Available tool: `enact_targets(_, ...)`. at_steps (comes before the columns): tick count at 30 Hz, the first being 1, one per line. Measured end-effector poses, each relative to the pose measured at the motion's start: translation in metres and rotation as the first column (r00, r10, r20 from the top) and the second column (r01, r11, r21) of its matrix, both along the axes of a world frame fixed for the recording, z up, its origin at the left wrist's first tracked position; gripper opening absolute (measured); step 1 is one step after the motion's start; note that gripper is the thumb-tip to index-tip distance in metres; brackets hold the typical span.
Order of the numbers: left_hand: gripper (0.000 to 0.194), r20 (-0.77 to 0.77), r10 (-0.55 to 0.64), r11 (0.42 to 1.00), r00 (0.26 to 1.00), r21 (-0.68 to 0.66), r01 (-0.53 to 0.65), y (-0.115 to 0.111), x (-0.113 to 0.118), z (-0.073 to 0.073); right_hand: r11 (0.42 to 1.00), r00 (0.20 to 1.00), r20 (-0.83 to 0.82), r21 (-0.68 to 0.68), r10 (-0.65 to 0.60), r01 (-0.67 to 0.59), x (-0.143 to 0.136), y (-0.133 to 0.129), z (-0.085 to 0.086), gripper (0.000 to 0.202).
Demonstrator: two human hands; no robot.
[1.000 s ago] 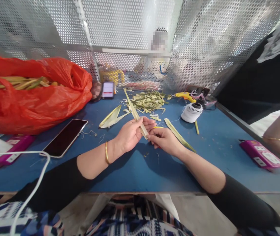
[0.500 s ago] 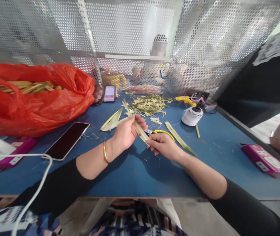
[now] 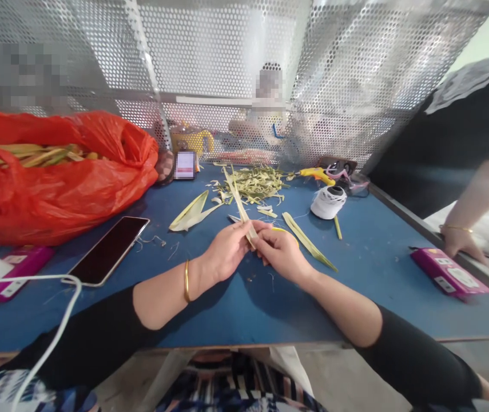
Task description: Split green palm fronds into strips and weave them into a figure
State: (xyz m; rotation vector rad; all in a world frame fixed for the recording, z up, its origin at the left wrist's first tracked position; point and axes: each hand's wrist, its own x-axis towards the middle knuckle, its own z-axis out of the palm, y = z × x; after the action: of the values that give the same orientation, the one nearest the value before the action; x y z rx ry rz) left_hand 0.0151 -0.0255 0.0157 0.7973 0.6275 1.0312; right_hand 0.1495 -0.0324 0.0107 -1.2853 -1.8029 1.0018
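A long pale husk strip (image 3: 239, 200) runs between my hands above the table and points away from me. My left hand (image 3: 229, 246) pinches it from the left, and my right hand (image 3: 281, 249) grips its near end with thumb and fingers. Yellow-handled scissors (image 3: 287, 230) lie behind my right hand, mostly hidden by it. A folded husk piece (image 3: 189, 216) rests left of my hands; a narrower green-yellow strip (image 3: 308, 240) lies to the right. Beyond my hands is a heap of husk scraps (image 3: 257, 184).
A red plastic bag (image 3: 111, 191) of husks and a phone (image 3: 107, 250) are at the left. White thread spool (image 3: 329, 205), yellow glue gun (image 3: 318, 174) and purple power strip (image 3: 448, 272) are at the right. Another person's hand (image 3: 462, 237) rests at the table's right edge.
My left hand has closed in toward my right hand and now pinches the strip near its lower end. The strip stands more upright in view. The other person's hand has come further into view.
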Motion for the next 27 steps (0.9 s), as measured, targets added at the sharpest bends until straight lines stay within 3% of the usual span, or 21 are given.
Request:
enact_targets(5,0.030,0.014,0.150,0.976,0.989,-0.159,-0.146,0.006,-0.003,0.007,0.986,0.964,0.244,0.101,0.104,-0.131,0.009,0.002,0.007,0.029)
enact_targets(8,0.028,-0.020,0.215,0.950,0.976,-0.227,-0.214,0.010,-0.005,0.011,0.976,0.880,0.473,0.212,-0.051,-0.057,0.029,0.010,0.025,0.025)
enact_targets(10,0.026,-0.080,0.196,0.946,0.977,-0.248,-0.210,0.010,-0.006,0.012,0.950,0.693,0.662,0.290,-0.285,0.114,0.044,0.018,0.034,0.019)
enact_targets(11,0.025,-0.108,0.172,0.946,0.979,-0.257,-0.195,0.010,-0.007,0.012,0.940,0.578,0.744,0.302,-0.336,0.156,0.050,0.022,0.037,0.018)
enact_targets(12,0.024,-0.130,0.146,0.947,0.981,-0.268,-0.176,0.010,-0.007,0.012,0.938,0.485,0.803,0.291,-0.346,0.189,0.055,0.025,0.038,0.018)
enact_targets(14,0.022,-0.147,0.098,0.950,0.984,-0.280,-0.137,0.009,-0.007,0.010,0.950,0.400,0.867,0.230,-0.298,0.211,0.060,0.031,0.036,0.017)
enact_targets(17,0.022,-0.154,0.043,0.964,0.987,-0.254,-0.081,0.008,-0.007,0.008,0.963,0.417,0.876,0.166,-0.243,0.211,0.061,0.034,0.029,0.017)
enact_targets(21,0.019,-0.213,0.020,0.974,0.977,-0.217,-0.067,0.008,-0.007,0.007,0.951,0.434,0.856,0.187,-0.281,0.247,0.063,0.035,0.024,0.018)
enact_targets(27,0.029,-0.228,-0.012,0.977,0.974,-0.210,-0.038,0.007,-0.008,0.007,0.936,0.451,0.833,0.208,-0.321,0.284,0.068,0.040,0.019,0.013)
